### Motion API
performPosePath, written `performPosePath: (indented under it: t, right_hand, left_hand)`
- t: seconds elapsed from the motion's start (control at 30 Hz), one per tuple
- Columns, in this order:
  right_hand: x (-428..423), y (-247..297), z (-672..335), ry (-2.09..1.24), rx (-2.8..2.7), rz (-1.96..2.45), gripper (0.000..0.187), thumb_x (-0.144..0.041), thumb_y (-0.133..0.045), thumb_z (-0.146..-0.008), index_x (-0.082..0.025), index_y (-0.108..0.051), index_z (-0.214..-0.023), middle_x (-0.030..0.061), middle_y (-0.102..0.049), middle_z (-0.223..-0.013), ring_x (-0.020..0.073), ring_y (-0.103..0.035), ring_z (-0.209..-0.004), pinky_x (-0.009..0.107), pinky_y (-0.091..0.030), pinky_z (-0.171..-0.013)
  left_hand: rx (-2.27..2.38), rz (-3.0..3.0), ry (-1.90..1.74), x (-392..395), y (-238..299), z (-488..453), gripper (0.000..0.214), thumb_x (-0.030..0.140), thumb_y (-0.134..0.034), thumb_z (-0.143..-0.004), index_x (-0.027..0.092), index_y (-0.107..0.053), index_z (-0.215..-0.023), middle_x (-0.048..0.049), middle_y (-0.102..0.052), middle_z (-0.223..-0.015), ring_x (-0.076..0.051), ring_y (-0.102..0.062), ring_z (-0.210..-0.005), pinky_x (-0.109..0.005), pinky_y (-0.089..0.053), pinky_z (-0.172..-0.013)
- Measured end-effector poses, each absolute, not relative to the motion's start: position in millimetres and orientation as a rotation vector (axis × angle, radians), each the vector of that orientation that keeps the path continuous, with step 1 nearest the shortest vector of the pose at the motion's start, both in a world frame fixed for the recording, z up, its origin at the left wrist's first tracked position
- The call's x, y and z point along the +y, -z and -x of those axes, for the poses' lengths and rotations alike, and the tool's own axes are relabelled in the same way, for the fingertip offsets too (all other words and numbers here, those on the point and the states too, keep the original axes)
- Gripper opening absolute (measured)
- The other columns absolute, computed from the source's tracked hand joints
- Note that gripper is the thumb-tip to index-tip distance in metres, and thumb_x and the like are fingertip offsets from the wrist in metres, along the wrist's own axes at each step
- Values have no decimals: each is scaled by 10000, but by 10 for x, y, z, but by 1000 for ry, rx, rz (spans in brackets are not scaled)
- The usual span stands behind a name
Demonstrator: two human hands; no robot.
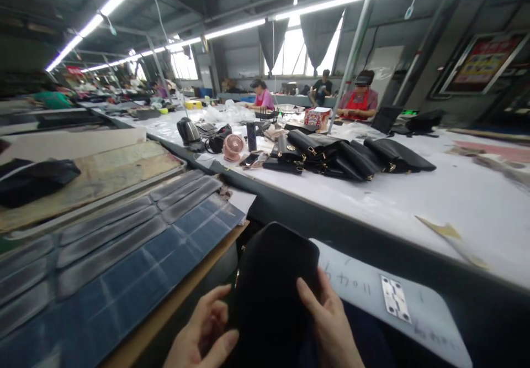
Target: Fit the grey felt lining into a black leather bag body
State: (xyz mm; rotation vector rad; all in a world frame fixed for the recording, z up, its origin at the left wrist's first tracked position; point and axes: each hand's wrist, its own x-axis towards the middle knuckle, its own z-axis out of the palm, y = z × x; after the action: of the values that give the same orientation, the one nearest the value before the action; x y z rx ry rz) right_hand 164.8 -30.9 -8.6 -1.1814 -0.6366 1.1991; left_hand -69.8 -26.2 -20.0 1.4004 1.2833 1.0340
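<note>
A black leather bag piece (273,285) stands upright in front of me at the bottom centre. My left hand (202,332) grips its left edge, thumb against the face and fingers curled. My right hand (329,321) holds its right side, thumb lying on the front and fingers behind. Both hands are closed on it.
Dark blue leather strips (124,263) lie in rows on the wooden bench at left. A long white table (455,196) carries a heap of black bags (343,155), a pink fan (234,147) and a kettle (188,131). A white sheet with a metal hinge plate (395,299) lies at right. People sit working at the far end.
</note>
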Motion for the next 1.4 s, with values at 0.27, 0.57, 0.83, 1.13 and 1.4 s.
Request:
performPosePath:
  t: [0.27, 0.57, 0.83, 1.13, 1.4]
  right_hand:
    - [-37, -77, -1348, -920, -868, 1263, 545, -528, -624, -854, -220, -587, -1302, 76, -617, -1285, 279, -544, -1225, 384, -455, -1047]
    - [-21, 1, -1348, -514, -1014, 1422, 307, -458, -561, -918, -241, -673, -1104, 37, -607, -925, 193, -609, -867, 282, -508, -772]
    - [2, -67, -1431, -563, -1001, 1461, 309, -507, -543, -910, -234, -679, -962, 28, -615, -861, 188, -600, -787, 282, -478, -704]
    - [105, -157, -1512, -668, -878, 1474, 490, -684, -543, -812, -203, -559, -720, 7, -559, -646, 172, -532, -600, 269, -411, -515]
    - [80, -156, -1649, -700, -876, 1548, 493, -692, -600, -764, -202, -579, -712, -15, -556, -611, 158, -505, -608, 246, -400, -549]
  left_hand:
    - [1352, -1411, -1416, 29, 244, 234, 432, 493, -618, -852, 297, -651, -1236, -32, -581, -1314, -253, -536, -1242, -289, -498, -982]
    - [1374, -1179, -1403, 157, 108, 76, 517, 581, -697, -749, 253, -697, -1149, -33, -680, -1157, -267, -640, -1072, -265, -564, -808]
    - [1335, -1025, -1368, 222, 43, -52, 552, 572, -731, -711, 217, -644, -1125, -44, -708, -1064, -247, -673, -970, -283, -537, -828]
    - [1222, -1024, -1303, 330, 30, -63, 527, 553, -754, -702, 179, -607, -1042, -57, -717, -911, -226, -682, -785, -284, -537, -686]
    - [1133, -1079, -1309, 332, 32, -57, 327, 465, -706, -802, 191, -603, -948, -9, -684, -812, -169, -639, -758, -241, -496, -677]
